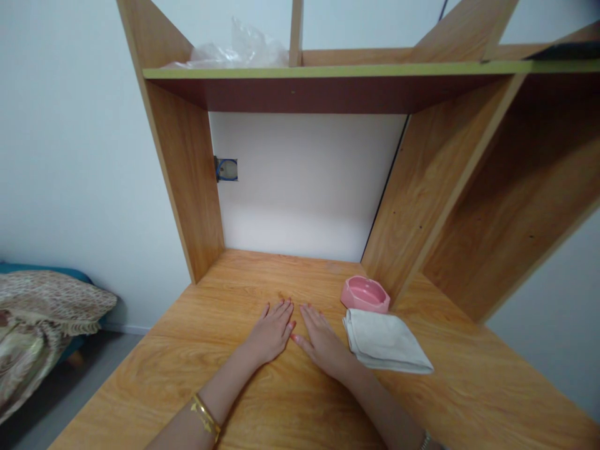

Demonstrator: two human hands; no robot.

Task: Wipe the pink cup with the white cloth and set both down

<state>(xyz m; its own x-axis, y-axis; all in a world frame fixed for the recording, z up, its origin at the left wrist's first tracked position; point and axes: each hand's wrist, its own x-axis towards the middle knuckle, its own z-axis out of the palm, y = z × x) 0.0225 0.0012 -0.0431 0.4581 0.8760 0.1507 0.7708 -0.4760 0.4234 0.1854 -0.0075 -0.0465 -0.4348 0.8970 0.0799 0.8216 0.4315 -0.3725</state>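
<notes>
My left hand [272, 331] lies flat on the wooden desk [225, 356], palm down, fingers stretched forward. Beside it my right hand [323, 340] rests flat in the same way, the two thumbs close together. Neither hand holds anything. To the right of my right hand is a folded white cloth [387, 340], apart from the fingers. Just behind the cloth, against the upright panel, stands a pink angular bowl [365, 294]; its inside looks bare.
Wooden side panels [185, 175] and a shelf [300, 94] enclose the back of the desk. A clear plastic bag [239, 53] lies on the shelf. An uncovered wall socket box [227, 170] shows at the back left. Left of the desk, a patterned blanket [42, 312] covers a blue seat.
</notes>
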